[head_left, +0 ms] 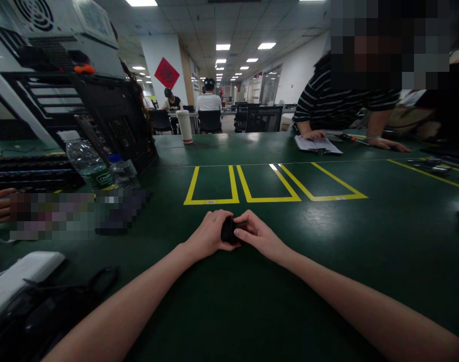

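Both bare hands are in view above a green table (214, 311), near its middle. The left hand (211, 232) is curled partly closed, thumb and fingers wrapped around a small black object (228, 231). The right hand (260, 235) is half open, thumb and forefinger extended, their tips at the object's right edge. The object sits between the two hands, short of the yellow tape (212, 202) outlines; it is dark and largely covered by fingers, so its exact kind cannot be confirmed.

Three such outlines are noted in a row beyond the hands. A white cup (184, 128) stands upright behind them, to the left. On the left side are a clear bottle with a white cap (85, 160), a second bottle with a blue cap (122, 173) beside it, and an opened computer case (119, 125). A white power strip (35, 269) lies at near left. Across the table, a person in a striped top (315, 98) leans over, one hand resting on a clipboard (322, 146) with paper.
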### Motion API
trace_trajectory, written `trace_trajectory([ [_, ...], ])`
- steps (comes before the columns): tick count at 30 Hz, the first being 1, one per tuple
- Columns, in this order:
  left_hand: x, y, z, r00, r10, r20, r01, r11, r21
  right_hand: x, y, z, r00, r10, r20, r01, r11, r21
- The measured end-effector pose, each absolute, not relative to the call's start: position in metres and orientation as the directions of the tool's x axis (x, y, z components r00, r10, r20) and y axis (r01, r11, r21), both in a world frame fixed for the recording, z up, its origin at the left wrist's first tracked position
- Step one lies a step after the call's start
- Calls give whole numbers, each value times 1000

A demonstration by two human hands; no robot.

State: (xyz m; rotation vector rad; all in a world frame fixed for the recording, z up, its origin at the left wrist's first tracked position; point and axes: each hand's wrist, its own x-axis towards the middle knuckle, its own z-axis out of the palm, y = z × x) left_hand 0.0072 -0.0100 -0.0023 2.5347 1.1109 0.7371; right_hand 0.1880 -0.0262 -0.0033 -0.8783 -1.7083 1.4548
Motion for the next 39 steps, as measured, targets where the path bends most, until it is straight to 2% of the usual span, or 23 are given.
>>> trace_trajectory([
  [7,6,-10,0,594,733,332,584,-677,449,188,-24,-4,-487,871,62,111,133,-985],
  [14,5,-13,7,607,746,276,615,-660,432,188,-27,-4,-554,826,99,7,123,-992],
  [24,7,-9,-4,591,729,345,598,-683,418,188,-22,-8,-490,868,78,97,144,-985],
  [30,6,-9,-3,588,736,335,619,-676,400,188,-24,-8,-564,816,125,-16,140,-990],
  [39,6,-10,-2,587,733,344,592,-678,436,187,-24,-5,-484,872,79,94,141,-986],
])
